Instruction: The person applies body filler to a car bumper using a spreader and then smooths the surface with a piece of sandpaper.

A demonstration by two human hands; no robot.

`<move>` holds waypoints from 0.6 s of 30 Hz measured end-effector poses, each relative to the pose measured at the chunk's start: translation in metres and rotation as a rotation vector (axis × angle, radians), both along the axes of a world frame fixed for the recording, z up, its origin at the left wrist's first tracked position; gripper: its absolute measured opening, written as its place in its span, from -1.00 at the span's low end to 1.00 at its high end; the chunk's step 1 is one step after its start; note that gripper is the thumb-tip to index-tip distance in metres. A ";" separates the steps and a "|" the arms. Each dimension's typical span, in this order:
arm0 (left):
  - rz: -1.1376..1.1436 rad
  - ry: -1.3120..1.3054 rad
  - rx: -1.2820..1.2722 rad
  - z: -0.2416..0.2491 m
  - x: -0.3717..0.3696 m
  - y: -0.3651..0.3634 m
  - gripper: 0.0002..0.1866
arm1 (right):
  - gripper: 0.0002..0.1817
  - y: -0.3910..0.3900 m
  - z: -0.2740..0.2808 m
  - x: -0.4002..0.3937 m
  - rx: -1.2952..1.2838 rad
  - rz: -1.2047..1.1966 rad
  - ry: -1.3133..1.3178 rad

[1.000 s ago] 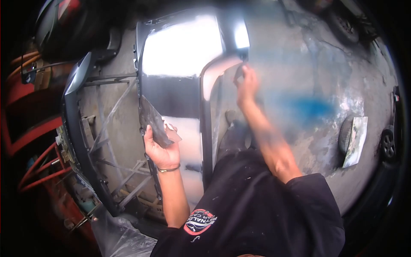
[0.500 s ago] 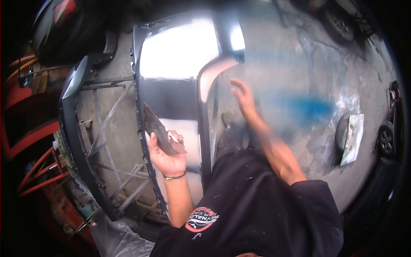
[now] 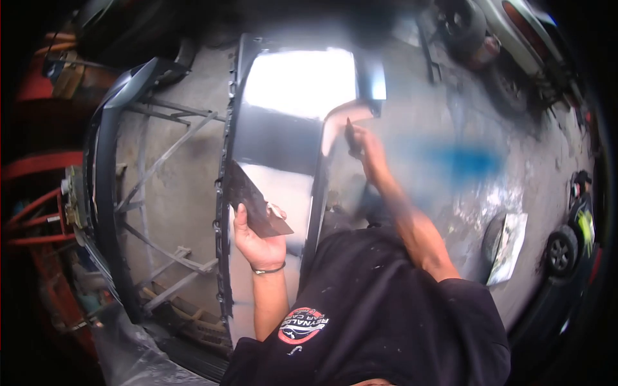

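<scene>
Left hand (image 3: 257, 241) fingers clamp a flat board (image 3: 254, 202) — right hand's (image 3: 365, 147) grip too blurred to tell.

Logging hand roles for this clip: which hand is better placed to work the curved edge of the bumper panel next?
Probably the right hand: it is already at the curved edge of the bumper panel, gripping a small dark tool. The left hand is lower, holding a flat dark board away from that edge.

1. We can't really make out the small dark tool (image 3: 349, 136) in our right hand (image 3: 368, 149); it's motion-blurred.
2. Our left hand (image 3: 257, 241) covers the flat plate's (image 3: 252, 201) lower edge.
3. The car (image 3: 521, 32) top right is cut off.
</scene>
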State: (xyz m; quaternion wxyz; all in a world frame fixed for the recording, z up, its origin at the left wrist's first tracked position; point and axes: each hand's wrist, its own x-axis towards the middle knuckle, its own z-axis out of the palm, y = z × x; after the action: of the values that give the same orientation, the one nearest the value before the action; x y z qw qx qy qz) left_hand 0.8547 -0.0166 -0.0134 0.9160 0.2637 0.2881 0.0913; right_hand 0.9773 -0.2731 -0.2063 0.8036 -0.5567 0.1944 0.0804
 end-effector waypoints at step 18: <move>0.025 0.257 1.414 0.033 -0.072 -0.172 -0.74 | -0.55 -0.054 0.219 -0.055 -0.715 1.114 -0.962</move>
State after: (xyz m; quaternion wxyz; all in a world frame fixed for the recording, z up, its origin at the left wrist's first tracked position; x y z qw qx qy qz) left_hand 0.7830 -0.1883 0.0192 0.4835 0.7993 0.2687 0.2349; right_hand 0.9225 -0.3276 0.0124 0.4152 -0.7679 -0.4631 0.1534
